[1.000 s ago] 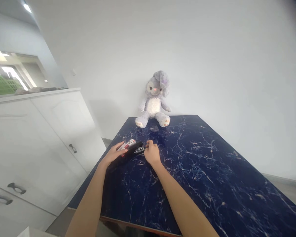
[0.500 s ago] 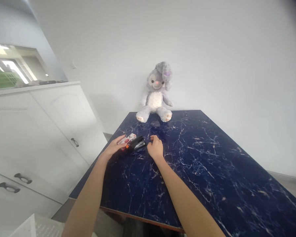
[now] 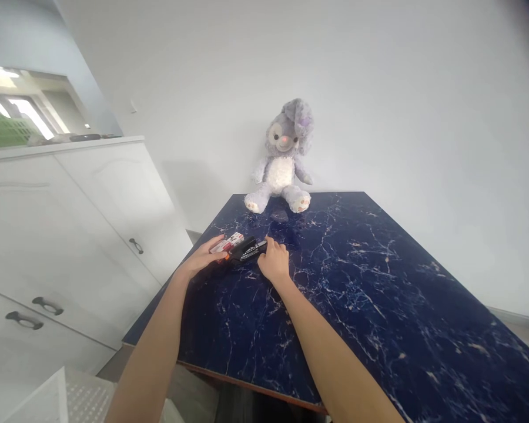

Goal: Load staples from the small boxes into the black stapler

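My left hand [image 3: 206,255] is closed around a small red-and-white box [image 3: 232,239], its thumb at the near side by an orange spot. Right against the box lies a black stapler [image 3: 243,249], with a silvery metal part showing along it. The stapler's right end reaches my right hand [image 3: 274,259], whose fingers are curled and pinch that end; the fingertips are partly hidden. Both hands are low over the blue marbled table [image 3: 335,282].
A grey plush toy [image 3: 280,173] with a white belly sits at the table's far edge against the wall. White cabinets [image 3: 106,194] stand on the left. A white perforated container [image 3: 86,399] is at the lower left, below the table edge.
My right hand has moved left and closed on the stapler's end, where before there was a small gap. My left hand keeps its hold on the box. The view has shifted slightly.
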Available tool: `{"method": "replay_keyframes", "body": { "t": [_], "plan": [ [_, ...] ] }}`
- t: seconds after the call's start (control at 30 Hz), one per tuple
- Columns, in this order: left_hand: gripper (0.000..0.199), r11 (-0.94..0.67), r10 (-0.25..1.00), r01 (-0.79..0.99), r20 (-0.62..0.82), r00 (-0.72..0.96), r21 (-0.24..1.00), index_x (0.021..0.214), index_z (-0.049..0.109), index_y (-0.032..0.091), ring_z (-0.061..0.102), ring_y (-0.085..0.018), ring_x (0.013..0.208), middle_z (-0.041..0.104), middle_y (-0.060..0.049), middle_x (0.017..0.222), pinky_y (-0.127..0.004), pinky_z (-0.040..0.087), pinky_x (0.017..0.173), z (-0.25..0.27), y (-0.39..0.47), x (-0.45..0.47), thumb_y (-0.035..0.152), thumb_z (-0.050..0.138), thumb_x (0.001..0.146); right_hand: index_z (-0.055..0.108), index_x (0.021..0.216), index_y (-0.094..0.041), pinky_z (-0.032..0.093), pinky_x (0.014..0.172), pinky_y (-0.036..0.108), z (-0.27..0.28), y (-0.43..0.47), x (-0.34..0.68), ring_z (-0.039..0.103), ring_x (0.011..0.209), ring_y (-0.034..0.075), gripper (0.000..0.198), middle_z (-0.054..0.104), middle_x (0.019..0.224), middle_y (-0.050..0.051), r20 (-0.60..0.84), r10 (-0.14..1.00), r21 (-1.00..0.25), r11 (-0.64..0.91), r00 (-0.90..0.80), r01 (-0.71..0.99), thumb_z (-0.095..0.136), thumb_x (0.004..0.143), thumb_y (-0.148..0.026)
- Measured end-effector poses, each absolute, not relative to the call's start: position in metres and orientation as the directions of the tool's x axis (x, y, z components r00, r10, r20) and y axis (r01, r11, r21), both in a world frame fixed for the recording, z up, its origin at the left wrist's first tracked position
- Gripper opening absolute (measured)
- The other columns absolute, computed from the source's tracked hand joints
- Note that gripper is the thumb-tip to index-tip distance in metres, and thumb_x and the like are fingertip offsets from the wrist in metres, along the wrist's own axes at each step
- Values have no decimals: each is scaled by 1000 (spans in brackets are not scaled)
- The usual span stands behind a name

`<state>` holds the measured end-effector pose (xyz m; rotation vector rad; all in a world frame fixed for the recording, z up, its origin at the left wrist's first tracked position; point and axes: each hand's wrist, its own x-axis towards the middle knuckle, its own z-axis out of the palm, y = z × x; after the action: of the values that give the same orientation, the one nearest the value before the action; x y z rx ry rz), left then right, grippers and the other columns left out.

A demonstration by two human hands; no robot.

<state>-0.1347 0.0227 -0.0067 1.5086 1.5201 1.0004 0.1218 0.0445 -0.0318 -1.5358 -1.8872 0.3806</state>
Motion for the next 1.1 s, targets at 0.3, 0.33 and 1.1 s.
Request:
{"method": "replay_keyframes", "body": {
  "t": [0.3, 0.33, 1.1],
  "plan": [
    [70, 30, 999, 338, -24, -21, 941, 134, 62, 21, 64, -30, 115, 66, -10, 130, -39, 49, 99, -4, 21, -134, 44, 81, 71, 67, 118, -27, 40, 99, 42, -31, 42, 123, 49, 123, 30, 41, 44, 146, 11, 330, 930, -552, 331, -164, 765, 50, 83, -12],
    [66, 34, 999, 335, -33, -10, 942, 130, 65, 20, 66, -29, 109, 70, -10, 124, -39, 50, 97, -5, 21, -135, 44, 80, 71, 67, 118, -27, 40, 98, 41, -31, 42, 123, 49, 123, 30, 42, 43, 146, 11, 334, 925, -544, 344, -179, 765, 50, 83, -11],
    [41, -178, 747, 21, 149, -648, 984, 114, 70, 18, 69, -17, 91, 70, -8, 109, -36, 60, 87, -44, 59, -144, 15, 69, 73, 66, 121, -22, 40, 99, 43, -33, 41, 122, 47, 118, 32, 38, 49, 140, 13, 427, 877, -413, 405, -220, 816, 50, 86, -15]
  ]
}}
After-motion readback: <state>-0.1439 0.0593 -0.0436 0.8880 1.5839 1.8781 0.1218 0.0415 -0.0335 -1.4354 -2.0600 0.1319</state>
